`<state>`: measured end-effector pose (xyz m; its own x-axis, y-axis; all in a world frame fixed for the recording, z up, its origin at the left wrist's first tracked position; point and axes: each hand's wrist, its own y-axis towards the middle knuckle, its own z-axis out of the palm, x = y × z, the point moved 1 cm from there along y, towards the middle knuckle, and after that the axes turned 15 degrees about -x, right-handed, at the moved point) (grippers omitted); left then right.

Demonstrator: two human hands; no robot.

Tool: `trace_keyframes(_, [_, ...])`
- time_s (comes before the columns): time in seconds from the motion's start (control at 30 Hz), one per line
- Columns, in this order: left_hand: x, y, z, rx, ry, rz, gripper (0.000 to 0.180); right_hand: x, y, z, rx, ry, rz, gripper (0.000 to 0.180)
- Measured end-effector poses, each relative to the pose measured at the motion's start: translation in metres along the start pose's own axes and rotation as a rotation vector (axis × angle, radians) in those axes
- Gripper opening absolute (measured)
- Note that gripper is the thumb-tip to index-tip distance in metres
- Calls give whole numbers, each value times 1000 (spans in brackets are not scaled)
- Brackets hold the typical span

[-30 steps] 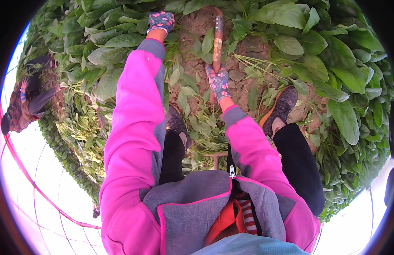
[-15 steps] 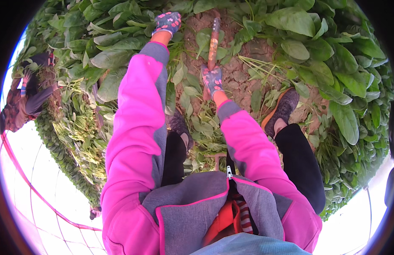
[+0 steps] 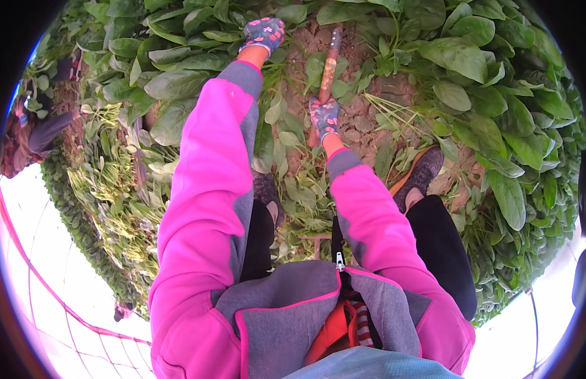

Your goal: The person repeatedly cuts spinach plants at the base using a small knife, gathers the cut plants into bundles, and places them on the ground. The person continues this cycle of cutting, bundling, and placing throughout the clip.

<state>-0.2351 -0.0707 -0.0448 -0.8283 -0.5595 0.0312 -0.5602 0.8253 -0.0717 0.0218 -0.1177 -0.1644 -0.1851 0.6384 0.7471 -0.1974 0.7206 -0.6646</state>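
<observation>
My left hand [image 3: 264, 34], in a dark floral glove, is closed at the edge of the tall leafy greens [image 3: 207, 60]. What its fingers hold, if anything, is hidden. Nearer to me, over bare soil, my right hand [image 3: 324, 117] wears a matching glove and is wrapped round a hand tool [image 3: 328, 74] with a worn wooden handle. The tool's dark, riveted far section points away toward the plants; its working end I cannot make out. Cut stems [image 3: 391, 108] lie on the soil to the right of that hand.
My shoes [image 3: 426, 165] stand on the ground among loose leaves. Dense spinach-like plants [image 3: 520, 132] rise on the right. At left lie heaps of picked greens [image 3: 106, 183], with another person [image 3: 43, 136] beyond them. A pink pipe [image 3: 43, 281] curves along the lower left.
The whole view has shifted slightly, so both hands and the plants sit a little farther right and lower. Both hands keep nearly the same pose, the right still on the tool.
</observation>
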Motion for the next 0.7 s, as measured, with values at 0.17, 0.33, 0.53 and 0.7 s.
trace_keyframes(0.17, [2,-9,0,29,-9,42,19,-8,-23,-26,29,135,252,15])
trace_keyframes(0.33, [-1,-13,-14,42,22,107,21,-14,-77,-52,96,123,349,23])
trace_keyframes(0.53, [4,-30,-41,245,165,281,45,-29,-110,-67,-3,-253,161,21])
trace_keyframes(0.7, [-10,-63,-35,357,260,371,103,-45,-94,-62,8,-185,227,19])
